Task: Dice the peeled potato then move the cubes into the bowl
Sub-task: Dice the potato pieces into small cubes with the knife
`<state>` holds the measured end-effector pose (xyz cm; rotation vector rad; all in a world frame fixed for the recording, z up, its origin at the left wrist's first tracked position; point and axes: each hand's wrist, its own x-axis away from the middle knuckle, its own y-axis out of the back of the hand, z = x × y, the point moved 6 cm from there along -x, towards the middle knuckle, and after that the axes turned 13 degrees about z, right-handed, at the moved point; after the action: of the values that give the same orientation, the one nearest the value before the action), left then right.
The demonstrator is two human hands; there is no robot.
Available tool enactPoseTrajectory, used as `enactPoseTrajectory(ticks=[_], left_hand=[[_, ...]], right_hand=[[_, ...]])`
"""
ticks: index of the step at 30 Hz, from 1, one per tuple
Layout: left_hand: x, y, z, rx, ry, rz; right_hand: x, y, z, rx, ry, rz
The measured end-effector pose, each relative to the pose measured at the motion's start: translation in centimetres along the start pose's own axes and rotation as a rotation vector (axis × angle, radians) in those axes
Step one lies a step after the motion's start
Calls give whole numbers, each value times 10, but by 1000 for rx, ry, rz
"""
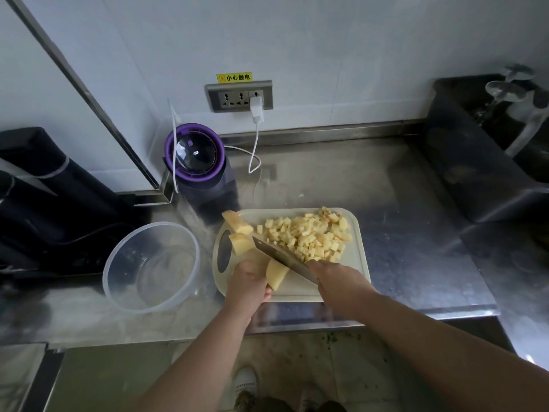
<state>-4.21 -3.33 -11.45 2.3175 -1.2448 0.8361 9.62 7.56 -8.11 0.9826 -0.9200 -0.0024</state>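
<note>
The potato wedge [277, 278] sits at the near edge of the cutting board [297, 292], steadied by the left hand [248, 281], whose fingers curl round its end. The knife [279, 255] slants against it, its handle wrapped in the right hand [337, 278]. Two more uncut slabs [240, 245] wait by the board's handle hole, and a heap of cubes [312, 237] covers the far half. Dicing looks well along but unfinished (the clear bowl [151, 267], left of the board on the counter [401, 188], holds nothing yet). Next, I'd say, the blade must go down through the wedge, clear of the knuckles. The yellow sticker [234, 77] above the wall socket [239, 98] reads 小心触电.
</note>
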Motion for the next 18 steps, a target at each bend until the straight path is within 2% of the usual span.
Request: enactPoseTrajectory(ticks=[2,3,4,7,9,13,16,18], left_hand=[[-2,-9,4,99,32,30],[-4,-12,4,37,19,49],[-8,-12,1,-156,-18,51],[-12,-13,-18,-935,-166,51],[-12,-18,-28,-1215,-256,110],[-25,-27,-37,-1422,-317,248],[-28,-27,-37,-1439,-291,188],[-24,-24,-31,-1335,-246,98]], right_hand=[[0,5,-2,-33,-6,-36],[3,6,-3,-41,-8,-58],[7,7,-5,-38,-10,-79],[22,6,-12,-15,-10,-129],[29,4,-17,-22,-11,-139],[34,5,-23,-45,-23,-147],[33,3,-22,-57,-31,-124],[32,0,-19,-58,-34,-93]])
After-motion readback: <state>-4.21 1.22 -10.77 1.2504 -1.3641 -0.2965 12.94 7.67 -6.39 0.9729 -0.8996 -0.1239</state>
